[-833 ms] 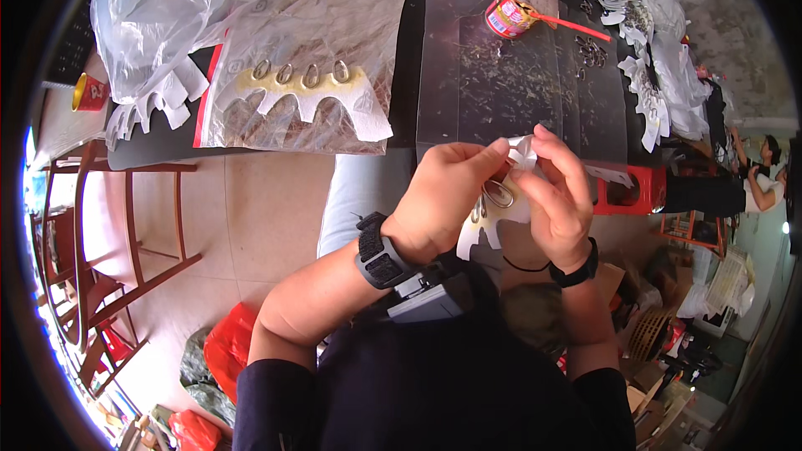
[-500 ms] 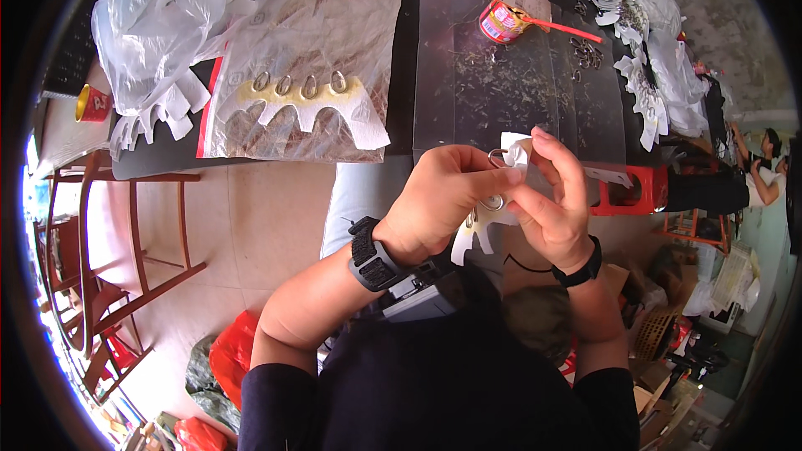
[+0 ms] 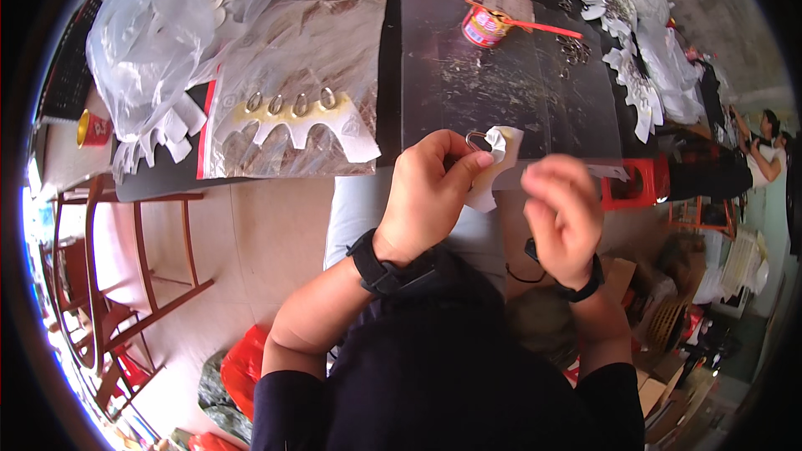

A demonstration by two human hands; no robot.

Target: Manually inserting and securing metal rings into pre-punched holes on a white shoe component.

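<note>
My left hand point(image 3: 424, 194) pinches a white scalloped paper-like strip point(image 3: 506, 155) between thumb and fingers. A metal oval ring point(image 3: 477, 140) shows at the strip's folded upper end, beside my thumb. To the right of it, my right hand point(image 3: 570, 219) is apart from the strip, with a gap between its thumb and slightly blurred fingers. On the table at left, a similar white strip point(image 3: 324, 135) lies on a plastic bag point(image 3: 334, 33), with several metal oval rings point(image 3: 301, 103) along its yellowish-stained edge.
A small tub point(image 3: 484, 27) with a red stick point(image 3: 547, 29) stands on a clear sheet point(image 3: 426, 75). Loose metal rings point(image 3: 575, 51) lie right of it. Bags of white strips point(image 3: 159, 25) crowd the far left. A red stool point(image 3: 639, 184) and a wooden chair point(image 3: 140, 263) flank the table.
My right hand has let go of the white strip and moved right, away from it. My left hand still holds the strip, whose end now stands more exposed.
</note>
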